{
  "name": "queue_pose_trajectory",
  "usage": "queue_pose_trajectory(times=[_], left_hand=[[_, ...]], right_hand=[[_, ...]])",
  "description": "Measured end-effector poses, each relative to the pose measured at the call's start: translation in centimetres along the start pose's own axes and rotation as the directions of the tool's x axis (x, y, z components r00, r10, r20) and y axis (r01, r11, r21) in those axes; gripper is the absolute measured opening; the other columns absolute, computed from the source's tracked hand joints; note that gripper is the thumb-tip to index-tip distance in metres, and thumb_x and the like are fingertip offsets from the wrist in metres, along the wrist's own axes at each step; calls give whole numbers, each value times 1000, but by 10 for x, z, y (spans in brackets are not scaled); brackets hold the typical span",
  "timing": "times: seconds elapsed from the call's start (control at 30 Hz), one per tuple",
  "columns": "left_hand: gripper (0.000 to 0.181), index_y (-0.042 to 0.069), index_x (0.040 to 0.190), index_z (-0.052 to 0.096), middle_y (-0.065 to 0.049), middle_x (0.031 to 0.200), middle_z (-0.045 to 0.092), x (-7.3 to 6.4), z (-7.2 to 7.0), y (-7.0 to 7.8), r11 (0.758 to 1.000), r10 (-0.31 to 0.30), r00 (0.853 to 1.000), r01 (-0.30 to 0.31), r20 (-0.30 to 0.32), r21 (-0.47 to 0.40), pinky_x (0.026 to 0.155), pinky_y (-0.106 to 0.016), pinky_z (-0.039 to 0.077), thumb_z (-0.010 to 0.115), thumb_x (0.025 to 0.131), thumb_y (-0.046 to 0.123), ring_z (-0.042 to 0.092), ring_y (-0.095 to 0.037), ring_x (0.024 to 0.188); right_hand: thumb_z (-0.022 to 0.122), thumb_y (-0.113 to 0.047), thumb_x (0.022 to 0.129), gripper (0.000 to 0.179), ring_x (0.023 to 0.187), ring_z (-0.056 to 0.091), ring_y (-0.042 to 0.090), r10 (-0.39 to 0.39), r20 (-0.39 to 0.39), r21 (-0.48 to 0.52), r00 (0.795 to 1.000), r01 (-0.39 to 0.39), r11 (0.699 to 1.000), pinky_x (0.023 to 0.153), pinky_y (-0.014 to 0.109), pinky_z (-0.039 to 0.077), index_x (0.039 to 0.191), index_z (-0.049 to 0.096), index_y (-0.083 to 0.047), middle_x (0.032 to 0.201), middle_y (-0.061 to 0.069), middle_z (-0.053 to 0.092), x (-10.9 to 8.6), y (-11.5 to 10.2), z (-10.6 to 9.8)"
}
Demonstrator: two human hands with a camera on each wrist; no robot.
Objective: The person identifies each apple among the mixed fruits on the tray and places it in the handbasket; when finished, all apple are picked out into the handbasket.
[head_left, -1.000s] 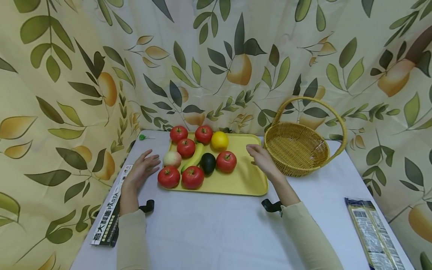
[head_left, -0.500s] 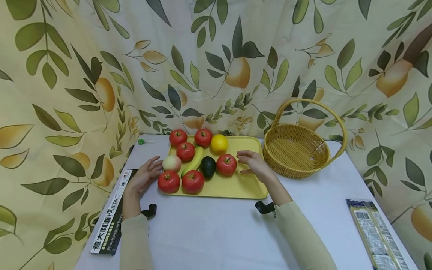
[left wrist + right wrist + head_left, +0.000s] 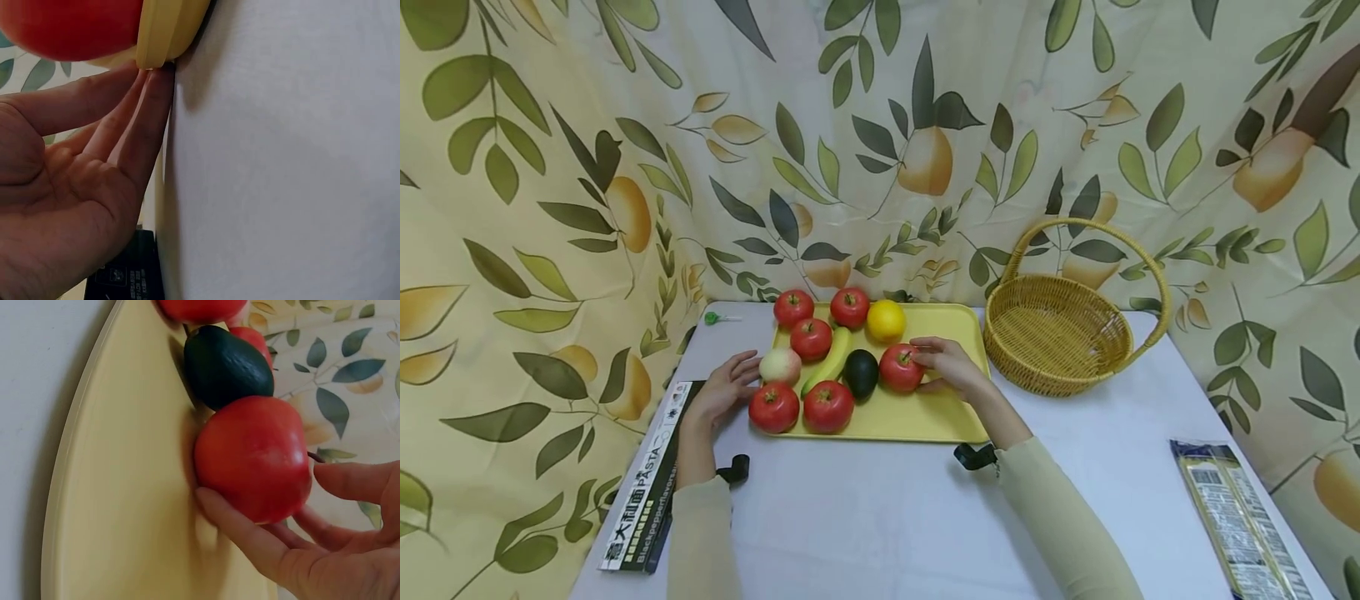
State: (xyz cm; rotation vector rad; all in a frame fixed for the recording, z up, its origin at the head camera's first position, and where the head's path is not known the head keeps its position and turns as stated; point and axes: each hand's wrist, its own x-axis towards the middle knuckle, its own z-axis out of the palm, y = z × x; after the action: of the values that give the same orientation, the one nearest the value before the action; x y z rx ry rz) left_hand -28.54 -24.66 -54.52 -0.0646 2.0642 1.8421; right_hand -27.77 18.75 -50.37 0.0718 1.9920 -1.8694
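In the head view my right hand [image 3: 951, 367] is at the right side of a red apple [image 3: 901, 368], its fingers spread around that side. The right wrist view shows a fingertip [image 3: 209, 499] against the apple [image 3: 253, 459] and the thumb beside its stem. A dark green avocado [image 3: 861, 373] lies just left of this apple. My left hand [image 3: 724, 387] is at the left edge of the yellow tray [image 3: 940, 421], fairly straight fingertips at the rim in the left wrist view. A pale peach [image 3: 780, 367] and another red apple [image 3: 774, 407] lie close to it.
On the tray are also a banana [image 3: 827, 367], a yellow orange-like fruit [image 3: 887, 321] and several red apples. A wicker basket [image 3: 1056, 379] stands right of the tray. A pasta box [image 3: 643, 492] lies at left, a flat packet [image 3: 1240, 517] at right, a small green item [image 3: 712, 318] behind.
My right hand has moved left from over the tray's right part to the apple beside the avocado. The left hand has come slightly closer to the tray's left edge.
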Motion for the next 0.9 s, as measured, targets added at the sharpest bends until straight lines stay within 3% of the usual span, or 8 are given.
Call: queue_pose_trajectory(times=[0.3,0.47,0.7,0.9], left_hand=[[82,5,165,23,-21,165,37,2,3,2,999,12,1000,-12,-9,50,122,-53,30,55,93,-16,37,-35,151],[82,5,165,23,-21,165,36,0,3,4,1000,5,1000,-5,-1,30,123,-52,28,54,93,-16,36,-35,152],[79,4,164,26,-21,164,38,7,4,4,999,19,1000,-18,-8,36,123,-51,27,56,93,-13,37,-35,151],[81,6,164,27,-19,163,40,4,4,2,999,-17,999,18,-31,29,122,-50,30,55,92,-15,39,-33,151]], right_hand=[[58,-10,106,50,118,59,32,9,-20,46,1000,-8,999,94,63,53,151,44,4,148,25,48,2,-1,2],[58,-9,106,49,118,60,33,2,-26,55,1000,0,998,93,63,54,151,44,5,146,27,49,2,3,2],[56,-8,107,47,118,60,34,-14,-36,39,999,15,999,92,63,54,150,44,5,144,29,50,2,-3,-2],[54,-7,107,48,111,64,31,15,-24,101,1000,-12,995,92,64,53,152,42,5,147,28,48,0,-3,-5]])
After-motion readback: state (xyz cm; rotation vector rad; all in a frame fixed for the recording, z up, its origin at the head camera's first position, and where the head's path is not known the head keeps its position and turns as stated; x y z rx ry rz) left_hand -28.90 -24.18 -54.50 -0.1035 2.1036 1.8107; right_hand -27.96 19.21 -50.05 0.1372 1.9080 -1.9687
